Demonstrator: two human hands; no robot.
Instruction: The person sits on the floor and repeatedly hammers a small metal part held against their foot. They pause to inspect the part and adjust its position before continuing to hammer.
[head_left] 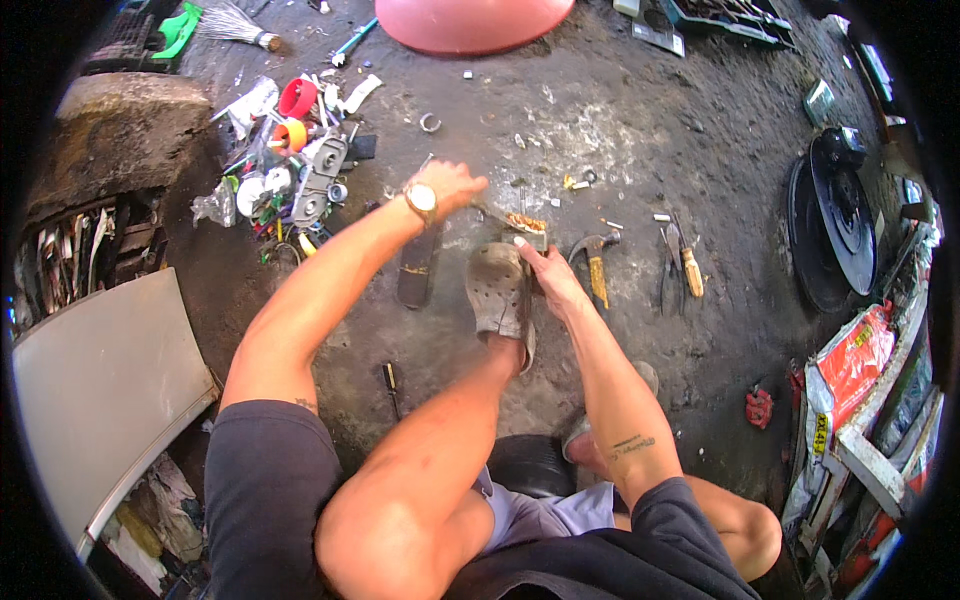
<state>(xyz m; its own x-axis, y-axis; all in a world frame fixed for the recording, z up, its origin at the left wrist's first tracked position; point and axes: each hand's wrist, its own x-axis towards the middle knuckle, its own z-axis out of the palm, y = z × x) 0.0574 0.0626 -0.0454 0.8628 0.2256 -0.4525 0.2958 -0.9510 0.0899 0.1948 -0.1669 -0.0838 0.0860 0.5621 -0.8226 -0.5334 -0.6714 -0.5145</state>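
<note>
Above the ground in front of me, my left hand has its fingers drawn together. A wristwatch is on that arm; what the fingers pinch, if anything, is too small to make out. My right hand is closed at the side of my grey clog, its thumb on a small metal part with a coppery, golden face. That part sits just beyond the clog's toe, and a thin dark piece reaches from it toward my left hand. Beneath my left wrist lies a flat dark block.
To the right lie a hammer, pliers and a wooden-handled tool. A screwdriver is by my left knee. At the left is a scrap pile; ahead, a pink basin. A black disc-shaped thing stands far right.
</note>
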